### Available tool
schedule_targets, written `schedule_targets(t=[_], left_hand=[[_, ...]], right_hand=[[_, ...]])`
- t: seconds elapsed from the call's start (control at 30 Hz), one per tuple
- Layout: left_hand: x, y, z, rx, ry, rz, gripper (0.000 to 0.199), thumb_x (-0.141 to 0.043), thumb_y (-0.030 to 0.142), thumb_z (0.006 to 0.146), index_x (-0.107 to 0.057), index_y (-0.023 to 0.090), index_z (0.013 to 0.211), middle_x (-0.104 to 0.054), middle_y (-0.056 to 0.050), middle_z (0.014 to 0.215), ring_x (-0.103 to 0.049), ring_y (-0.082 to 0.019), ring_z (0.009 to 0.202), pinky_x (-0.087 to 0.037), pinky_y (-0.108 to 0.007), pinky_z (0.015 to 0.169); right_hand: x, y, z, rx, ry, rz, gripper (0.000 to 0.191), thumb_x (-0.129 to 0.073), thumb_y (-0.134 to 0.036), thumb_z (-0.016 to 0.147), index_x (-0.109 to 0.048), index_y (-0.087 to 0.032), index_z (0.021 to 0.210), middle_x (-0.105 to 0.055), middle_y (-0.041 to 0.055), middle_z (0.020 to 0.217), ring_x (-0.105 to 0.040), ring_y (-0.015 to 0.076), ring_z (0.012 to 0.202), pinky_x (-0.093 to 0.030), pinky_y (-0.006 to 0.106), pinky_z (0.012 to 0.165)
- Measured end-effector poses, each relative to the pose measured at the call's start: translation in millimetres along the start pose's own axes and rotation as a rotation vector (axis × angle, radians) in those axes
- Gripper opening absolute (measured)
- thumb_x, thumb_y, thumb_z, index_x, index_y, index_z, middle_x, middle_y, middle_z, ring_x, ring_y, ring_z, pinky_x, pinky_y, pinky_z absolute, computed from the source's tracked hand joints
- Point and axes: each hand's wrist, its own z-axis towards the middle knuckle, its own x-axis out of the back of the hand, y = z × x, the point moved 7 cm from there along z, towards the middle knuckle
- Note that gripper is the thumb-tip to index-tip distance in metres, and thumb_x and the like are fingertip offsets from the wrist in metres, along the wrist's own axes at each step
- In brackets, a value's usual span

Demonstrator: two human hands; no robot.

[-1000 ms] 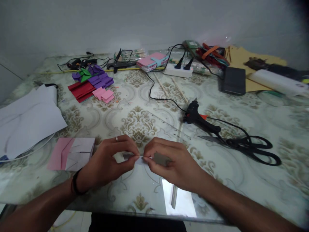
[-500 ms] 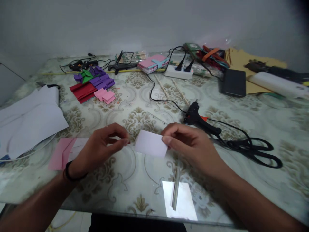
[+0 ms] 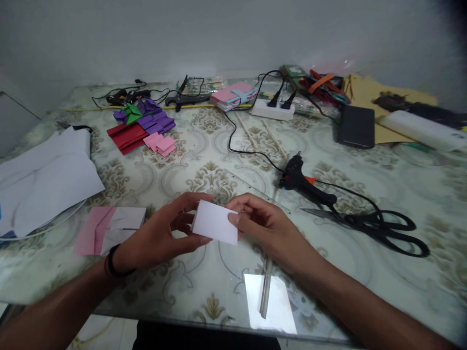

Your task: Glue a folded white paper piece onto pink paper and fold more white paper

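Note:
Between my hands, above the table, is a small piece of white paper (image 3: 214, 221), apparently folded, with a second layer showing along its left edge. My right hand (image 3: 264, 224) pinches its right side, thumb in front and fingers behind. Round the left side curls my left hand (image 3: 162, 231), index finger by the top edge and thumb at the bottom edge. Left of that hand lie folded pink paper (image 3: 93, 228) and folded white paper (image 3: 126, 218). A black glue gun (image 3: 304, 182) and black-handled scissors (image 3: 365, 226) rest to the right of my right hand. A clear stick (image 3: 265, 291) lies near the front edge.
White sheets (image 3: 47, 180) cover the far left. Folded purple paper (image 3: 156, 121), red paper (image 3: 126, 137) and pink pieces (image 3: 162, 144) lie behind. A power strip (image 3: 273, 109) with cables, two thin wooden sticks (image 3: 274, 138) and a black box (image 3: 357, 126) stand farther back.
My right hand has brought the white paper left and slightly down. My left hand has moved right and now grips the paper's left side.

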Motion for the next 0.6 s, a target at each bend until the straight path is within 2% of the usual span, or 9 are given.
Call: schedule_targets(t=[0.07,0.13,0.2,0.3,0.37,0.43,0.47,0.5,0.6], left_hand=[[1.6,-4.3,4.1,0.019,0.042,-0.037,0.053,-0.08,0.026,0.085,-0.056,0.028,0.132,-0.067,-0.005,0.12,-0.071,-0.018,0.095,-0.059,-0.03,0.082],[3.4,-7.6,7.4,0.033,0.076,-0.049,0.041,-0.079,0.03,0.086,-0.061,0.023,0.121,-0.069,-0.004,0.11,-0.07,-0.016,0.086,-0.058,-0.027,0.074],[6.7,-9.8,8.9,0.048,0.128,0.028,0.028,-0.075,0.036,0.089,-0.065,0.019,0.11,-0.069,-0.002,0.095,-0.067,-0.014,0.076,-0.053,-0.023,0.065],[11.5,-12.0,7.9,0.072,0.228,0.157,0.026,-0.069,0.044,0.094,-0.068,0.018,0.098,-0.067,0.0,0.079,-0.06,-0.012,0.068,-0.045,-0.022,0.059],[10.0,-13.6,7.2,0.085,0.237,0.159,0.029,-0.068,0.046,0.094,-0.068,0.017,0.093,-0.065,0.001,0.075,-0.057,-0.012,0.066,-0.044,-0.022,0.059],[6.5,-14.4,7.3,0.097,0.208,0.132,0.031,-0.068,0.047,0.094,-0.068,0.017,0.087,-0.062,0.002,0.072,-0.055,-0.011,0.064,-0.042,-0.022,0.057],[4.8,-14.5,7.5,0.103,0.187,0.109,0.031,-0.068,0.046,0.094,-0.068,0.016,0.086,-0.062,0.002,0.072,-0.055,-0.011,0.064,-0.042,-0.021,0.057],[3.5,-14.2,7.7,0.108,0.166,0.084,0.03,-0.069,0.046,0.094,-0.069,0.016,0.087,-0.063,0.002,0.074,-0.056,-0.011,0.066,-0.043,-0.021,0.058],[1.4,-13.3,8.2,0.121,0.11,0.031,0.029,-0.073,0.045,0.091,-0.073,0.016,0.096,-0.068,0.0,0.082,-0.06,-0.013,0.072,-0.046,-0.022,0.061]], right_hand=[[-0.4,-1.7,-2.1,0.031,0.026,-0.06,0.022,-0.072,-0.037,0.092,-0.067,-0.023,0.108,-0.062,-0.0028,0.08,-0.055,0.0105,0.064,-0.045,0.023,0.058],[-5.8,-4.1,-5.0,0.066,-0.019,-0.123,0.026,-0.069,-0.038,0.093,-0.067,-0.023,0.114,-0.059,-0.0024,0.081,-0.056,0.0117,0.067,-0.047,0.024,0.059],[-13.4,-6.1,-8.3,0.09,-0.094,-0.172,0.034,-0.073,-0.038,0.09,-0.066,-0.022,0.119,-0.06,-0.0015,0.083,-0.062,0.014,0.076,-0.054,0.027,0.069],[-19.4,-9.2,-11.3,0.126,-0.126,-0.298,0.053,-0.085,-0.031,0.077,-0.064,-0.022,0.125,-0.067,0.0022,0.1,-0.068,0.0172,0.087,-0.057,0.033,0.083],[-19.4,-11.1,-11.0,0.147,-0.1,-0.392,0.042,-0.083,-0.03,0.08,-0.067,-0.023,0.119,-0.07,0.0031,0.102,-0.069,0.0167,0.084,-0.056,0.032,0.08],[-16.3,-11.0,-9.4,0.14,-0.06,-0.426,0.016,-0.073,-0.032,0.09,-0.071,-0.021,0.101,-0.072,0.0021,0.09,-0.068,0.0155,0.076,-0.054,0.028,0.07],[-14.1,-9.6,-8.3,0.117,-0.046,-0.412,0.014,-0.068,-0.034,0.094,-0.07,-0.021,0.092,-0.072,0.0016,0.083,-0.068,0.0152,0.072,-0.052,0.027,0.064],[-11.8,-7.3,-7.2,0.084,-0.036,-0.387,0.019,-0.064,-0.035,0.096,-0.069,-0.02,0.086,-0.071,0.0011,0.075,-0.067,0.0149,0.068,-0.049,0.026,0.059],[-7.4,-0.2,-5.1,-0.008,-0.041,-0.265,0.023,-0.063,-0.04,0.097,-0.065,-0.02,0.086,-0.071,0.0004,0.066,-0.064,0.0145,0.06,-0.043,0.024,0.051]])
